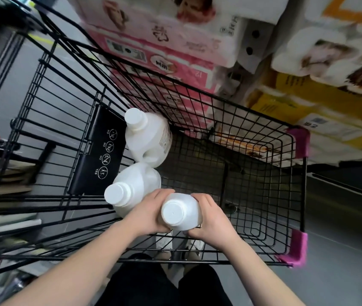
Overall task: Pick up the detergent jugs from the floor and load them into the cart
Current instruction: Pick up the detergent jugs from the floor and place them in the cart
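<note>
On the black flap point(97, 151) of the cart's child seat, white pictograms run in a column, three marked "NO" and the lowest "YES". The far jug point(148, 138) carries a label panel on its side, its print too small and blurred to read. Beyond the cart's wire wall, the pink packs point(164, 47) show a "12" and some script that cannot be made out; the yellow packs point(308, 100) to the right are blurred as well. Both hands clasp a third white jug point(181, 212) from opposite sides: the left hand point(151, 214) wraps its fingers round the jug's left flank, the right hand point(206, 219) cups the right flank, each grip closed snugly against the plastic (the cap faces straight up at the camera). This held jug sits inside the black wire cart point(253, 177), near its close edge, and whether its base touches the cart floor cannot be told. Just to its left stands the middle jug point(131, 188), touching the left hand's knuckles or very nearly so, and the far jug leans behind that one, the two appearing to touch. Pink corner guards point(298, 142) mark the cart's right rim.
</note>
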Available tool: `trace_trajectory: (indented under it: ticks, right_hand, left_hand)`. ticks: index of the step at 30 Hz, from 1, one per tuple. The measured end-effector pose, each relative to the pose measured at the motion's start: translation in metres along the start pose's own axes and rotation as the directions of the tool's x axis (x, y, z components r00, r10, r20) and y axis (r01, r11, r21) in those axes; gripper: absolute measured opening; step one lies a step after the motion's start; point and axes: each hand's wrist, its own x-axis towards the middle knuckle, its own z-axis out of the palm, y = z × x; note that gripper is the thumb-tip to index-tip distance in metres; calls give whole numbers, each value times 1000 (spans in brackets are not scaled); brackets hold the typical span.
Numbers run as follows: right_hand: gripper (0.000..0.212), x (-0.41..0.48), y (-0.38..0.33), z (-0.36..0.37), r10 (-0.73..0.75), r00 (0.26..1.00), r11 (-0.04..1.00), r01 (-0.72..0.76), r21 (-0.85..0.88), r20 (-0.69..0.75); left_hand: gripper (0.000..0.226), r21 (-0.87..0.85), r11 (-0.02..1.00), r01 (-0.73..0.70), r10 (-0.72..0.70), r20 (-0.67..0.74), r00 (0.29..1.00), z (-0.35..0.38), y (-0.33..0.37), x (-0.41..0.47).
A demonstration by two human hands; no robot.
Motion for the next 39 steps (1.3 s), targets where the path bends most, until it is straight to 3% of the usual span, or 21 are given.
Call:
trace_trajectory:
  ticks: [9, 12, 19, 23, 29, 35, 39]
  right_hand:
    - [93, -21, -15, -27, -38, 999, 996, 39, 80, -12]
    - [89, -30, -30, -45, -36, 996, 985, 49, 167, -79]
    - [79, -57, -104, -122, -177, 935, 958, 235, 163, -307]
    - [72, -87, -158, -186, -304, 834, 915, 390, 103, -460]
    - [68, -148, -220, -270, -425, 610, 839, 542, -39, -669]
    - [61, -191, -237, -307, -406, 461, 816, 571, -86, -789]
    - [59, -208, -236, -306, -334, 427, 833, 550, -52, -841]
  left_hand:
    - [115, -26, 999, -31, 31, -1, 1000, -32, 23, -26]
    - [108, -22, 997, -72, 71, -18, 997, -55, 37, -38]
    - [96, 31, 964, -265, 266, -216, 940, -130, 113, -65]
    - [93, 47, 908, -417, 408, -327, 852, -175, 173, -84]
    - [88, 24, 730, -683, 613, -463, 640, -236, 281, -115]
    - [83, -26, 578, -815, 705, -487, 515, -256, 341, -144]
    - [82, -35, 511, -859, 769, -426, 475, -251, 359, -149]
